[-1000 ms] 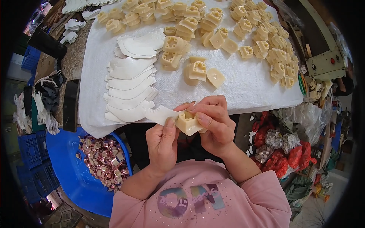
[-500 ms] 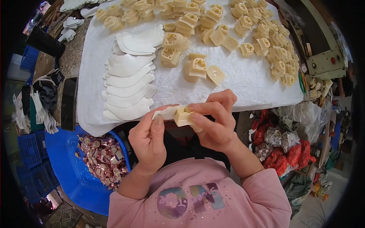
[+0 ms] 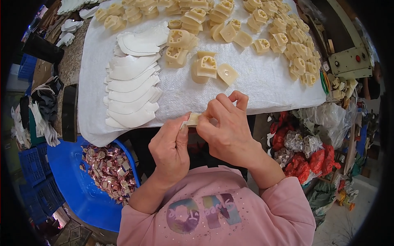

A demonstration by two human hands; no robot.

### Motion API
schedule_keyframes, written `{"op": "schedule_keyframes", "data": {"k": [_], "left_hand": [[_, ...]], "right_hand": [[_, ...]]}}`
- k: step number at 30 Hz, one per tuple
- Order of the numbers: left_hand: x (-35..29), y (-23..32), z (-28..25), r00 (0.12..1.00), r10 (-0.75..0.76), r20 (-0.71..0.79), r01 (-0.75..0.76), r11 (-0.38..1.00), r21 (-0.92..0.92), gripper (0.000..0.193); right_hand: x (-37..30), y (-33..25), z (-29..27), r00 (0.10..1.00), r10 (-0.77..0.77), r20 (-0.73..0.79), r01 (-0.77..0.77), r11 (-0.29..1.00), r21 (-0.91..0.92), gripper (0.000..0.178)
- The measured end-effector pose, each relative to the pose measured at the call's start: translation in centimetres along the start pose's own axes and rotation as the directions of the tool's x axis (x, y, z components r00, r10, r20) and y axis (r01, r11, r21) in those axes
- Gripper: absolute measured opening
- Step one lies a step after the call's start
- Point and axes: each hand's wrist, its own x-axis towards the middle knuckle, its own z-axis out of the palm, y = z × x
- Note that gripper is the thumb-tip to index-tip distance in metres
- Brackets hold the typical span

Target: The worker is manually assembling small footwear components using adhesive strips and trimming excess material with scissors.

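Note:
In front of the table's near edge, my two hands meet around a cream moulded plastic piece [image 3: 193, 119]. My left hand [image 3: 169, 141] pinches a thin white sheet piece [image 3: 183, 124] between thumb and fingers, right beside the plastic. My right hand [image 3: 225, 127] has its fingers closed around the plastic piece and covers most of it. Just beyond the hands on the white cloth [image 3: 172, 94] stand a few cream pieces [image 3: 205, 67] and a flat cream cap [image 3: 227, 74]. Left of these lies an overlapping row of white curved sheets [image 3: 131, 92].
Many cream plastic pieces [image 3: 297, 55] crowd the table's far and right parts. A phone [image 3: 69, 111] lies at the left edge. Below left sits a blue tub [image 3: 78, 192] with shiny pinkish parts [image 3: 108, 170]. Red and clear bags [image 3: 316, 160] lie at right.
My right hand has turned over the plastic piece, which is now mostly hidden. My left hand has moved right, closer to the other, and less of the white sheet shows.

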Motion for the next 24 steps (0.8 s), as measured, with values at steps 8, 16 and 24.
{"op": "schedule_keyframes", "data": {"k": [8,16,24], "left_hand": [[0.0,-0.6,-0.3,0.997,0.075,0.010,-0.073,0.993,-0.095,0.021],[0.0,-3.1,0.1,0.999,0.037,0.016,-0.027,0.908,-0.418,0.017],[0.9,-2.5,0.3,0.956,0.294,0.014,-0.292,0.953,-0.081,0.014]], "right_hand": [[-0.6,1.9,1.7,0.983,0.026,-0.180,0.018,0.972,0.236,0.028],[-1.2,2.1,2.3,0.988,0.087,-0.130,0.007,0.805,0.593,0.031],[-1.4,1.5,1.8,0.999,0.010,-0.038,0.014,0.807,0.591,0.030]]}}
